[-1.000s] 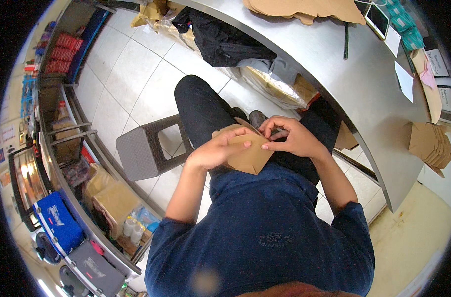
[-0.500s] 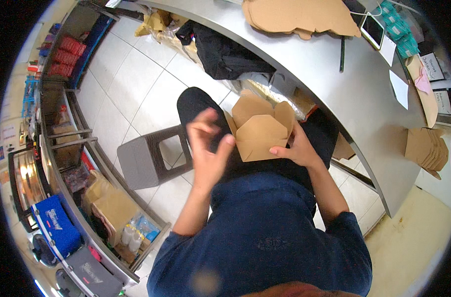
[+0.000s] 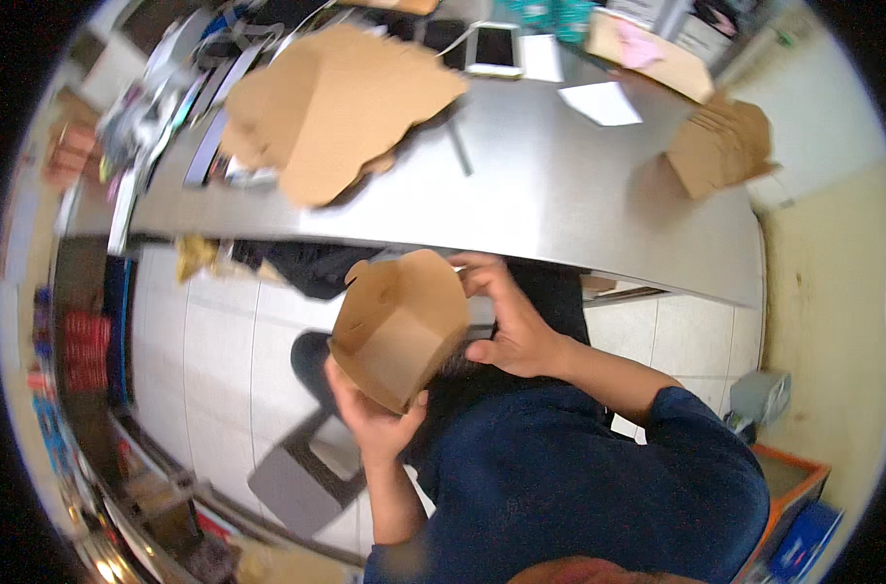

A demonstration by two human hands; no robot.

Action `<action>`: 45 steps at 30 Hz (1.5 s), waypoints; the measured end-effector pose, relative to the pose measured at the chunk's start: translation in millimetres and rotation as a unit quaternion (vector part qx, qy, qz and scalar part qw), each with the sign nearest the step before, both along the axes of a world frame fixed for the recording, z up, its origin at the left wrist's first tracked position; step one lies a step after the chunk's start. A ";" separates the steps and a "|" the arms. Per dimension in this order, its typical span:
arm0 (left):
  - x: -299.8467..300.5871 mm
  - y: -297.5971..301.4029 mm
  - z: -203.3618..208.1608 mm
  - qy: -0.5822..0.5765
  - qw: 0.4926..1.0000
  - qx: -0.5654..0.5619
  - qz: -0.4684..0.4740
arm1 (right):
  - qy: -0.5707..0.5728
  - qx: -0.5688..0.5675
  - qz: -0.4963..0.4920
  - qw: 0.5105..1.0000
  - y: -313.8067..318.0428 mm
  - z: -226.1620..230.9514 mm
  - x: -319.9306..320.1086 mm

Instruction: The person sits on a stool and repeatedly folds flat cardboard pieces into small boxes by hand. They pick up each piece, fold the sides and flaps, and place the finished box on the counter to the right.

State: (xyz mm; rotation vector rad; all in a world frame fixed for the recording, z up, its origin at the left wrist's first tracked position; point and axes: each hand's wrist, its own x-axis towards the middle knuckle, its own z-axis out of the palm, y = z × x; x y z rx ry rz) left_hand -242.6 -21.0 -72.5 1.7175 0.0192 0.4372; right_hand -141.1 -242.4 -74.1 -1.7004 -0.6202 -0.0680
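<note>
A brown cardboard takeaway box [image 3: 404, 316] is tilted above my lap, its open top facing up and its flaps standing out. My left hand [image 3: 375, 414] grips its lower left corner, thumb on the near side and fingers mostly behind the wall. At the box's right side is my right hand [image 3: 516, 331], with thumb and fingers spread apart in a curve. Its fingertips are close to the far right flap; whether they touch it I cannot tell.
On the steel table [image 3: 521, 200] lie a stack of flat cardboard blanks [image 3: 355, 107], a phone [image 3: 493, 51] and white paper [image 3: 600, 102]. Several nested folded boxes [image 3: 723, 146] stand near its right end. A grey stool [image 3: 302, 482] is on the tiled floor, left of my legs.
My view has turned right toward the table. The left hand, free before, has taken hold of the box. My right hand has loosened its grip, and the box has tilted with its inside showing.
</note>
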 end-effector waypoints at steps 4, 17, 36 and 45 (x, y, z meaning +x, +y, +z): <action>65.4 -30.2 40.6 -0.198 0.951 0.230 -0.059 | -0.189 -0.106 -0.072 0.974 -76.0 78.1 1.2; 156.9 -174.3 52.8 -0.201 0.891 0.292 -0.284 | -0.251 -0.297 -0.559 0.732 -212.8 226.1 -22.6; 163.6 -172.1 49.3 -0.035 0.933 0.003 -0.357 | -0.037 -0.294 -0.393 0.871 -220.3 227.2 25.4; 175.7 -130.8 65.1 0.026 0.804 -0.401 -0.439 | 0.176 -0.164 0.177 0.954 -234.4 210.9 0.1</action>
